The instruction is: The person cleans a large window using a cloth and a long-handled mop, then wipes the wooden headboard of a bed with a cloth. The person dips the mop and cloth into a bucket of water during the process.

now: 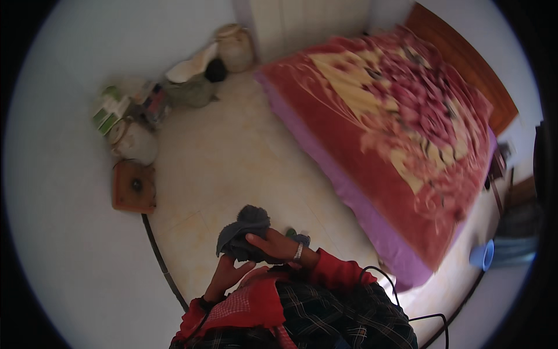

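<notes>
A bunched dark grey cloth (244, 233) is held in front of my waist, above the tiled floor. My right hand (277, 245), with a pale metal band on the wrist, lies over its right side, thumb on top and fingers partly hidden. My left hand (227, 274) holds the cloth from below at its lower left edge; the thumb stands apart and the fingertips are hidden behind the fabric. Just past my right wrist a bit of grey fabric (301, 239) shows, and I cannot tell whether it belongs to the same cloth. Beside it is a small green object (290, 232), partly hidden.
A bed with a red floral blanket (322, 122) and purple sheet (314, 159) takes up the right. An orange box (130, 186), pale lidded containers (137, 144) and bags (192, 92) line the left wall. At right stands a blue bucket (481, 256). A black cable (383, 272) loops by my right sleeve.
</notes>
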Demonstrator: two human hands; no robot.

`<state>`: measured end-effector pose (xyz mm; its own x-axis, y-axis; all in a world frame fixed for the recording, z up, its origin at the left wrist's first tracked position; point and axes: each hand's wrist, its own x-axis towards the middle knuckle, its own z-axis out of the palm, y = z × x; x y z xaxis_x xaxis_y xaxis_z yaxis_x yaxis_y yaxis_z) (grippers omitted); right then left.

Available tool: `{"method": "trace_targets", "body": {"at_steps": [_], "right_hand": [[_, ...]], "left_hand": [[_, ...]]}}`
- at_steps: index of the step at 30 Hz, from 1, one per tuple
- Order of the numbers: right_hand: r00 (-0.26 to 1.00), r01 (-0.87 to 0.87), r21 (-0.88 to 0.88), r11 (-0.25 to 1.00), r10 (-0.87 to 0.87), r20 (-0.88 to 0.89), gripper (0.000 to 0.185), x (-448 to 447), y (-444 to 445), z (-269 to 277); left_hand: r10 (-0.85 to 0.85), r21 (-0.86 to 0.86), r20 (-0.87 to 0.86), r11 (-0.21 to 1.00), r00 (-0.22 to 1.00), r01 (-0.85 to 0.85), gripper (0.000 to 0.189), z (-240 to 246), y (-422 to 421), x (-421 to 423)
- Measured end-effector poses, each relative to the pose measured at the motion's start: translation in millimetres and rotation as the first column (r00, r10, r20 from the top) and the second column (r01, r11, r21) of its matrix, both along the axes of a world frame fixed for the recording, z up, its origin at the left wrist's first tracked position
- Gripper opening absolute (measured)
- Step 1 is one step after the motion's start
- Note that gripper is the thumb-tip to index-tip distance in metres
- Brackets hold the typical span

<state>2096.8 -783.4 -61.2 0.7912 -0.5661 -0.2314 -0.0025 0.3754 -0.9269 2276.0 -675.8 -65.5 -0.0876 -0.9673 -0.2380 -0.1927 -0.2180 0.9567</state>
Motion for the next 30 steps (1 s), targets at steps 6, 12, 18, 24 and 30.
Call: {"method": "trace_targets", "body": {"at_steps": [6, 12, 18, 24, 30], "right_hand": [[0.972, -0.221, -0.098, 0.970, 0.228, 0.063, 0.058, 122.4, -115.6, 14.2], [0.940, -0.337, 0.115, 0.934, 0.327, 0.100, 0.060, 222.9, -224.3, -21.4], [0.956, -0.270, 0.022, 0.962, 0.271, -0.108, 0.061, 316.4, -353.1, -27.9], [0.967, -0.120, 0.337, 0.934, 0.186, -0.172, 0.046, 344.9, -458.5, -54.4], [0.983, 0.075, 0.466, 0.881, 0.012, -0.182, 0.034, 326.3, -579.3, -146.8]], "left_hand": [[0.499, 0.174, -0.260, 0.866, 0.826, -0.469, 0.031, 33.9, -80.3, 81.4], [0.550, 0.212, -0.175, 0.831, 0.817, -0.514, 0.019, 2.7, -174.4, 179.8], [0.440, 0.063, -0.255, 0.896, 0.861, -0.439, 0.013, 8.7, -307.0, 296.8], [0.269, -0.120, -0.202, 0.948, 0.942, -0.296, 0.013, 15.6, -437.0, 358.8], [0.151, 0.022, -0.466, 0.987, 0.872, -0.160, 0.028, 25.4, -580.9, 368.6]]}}
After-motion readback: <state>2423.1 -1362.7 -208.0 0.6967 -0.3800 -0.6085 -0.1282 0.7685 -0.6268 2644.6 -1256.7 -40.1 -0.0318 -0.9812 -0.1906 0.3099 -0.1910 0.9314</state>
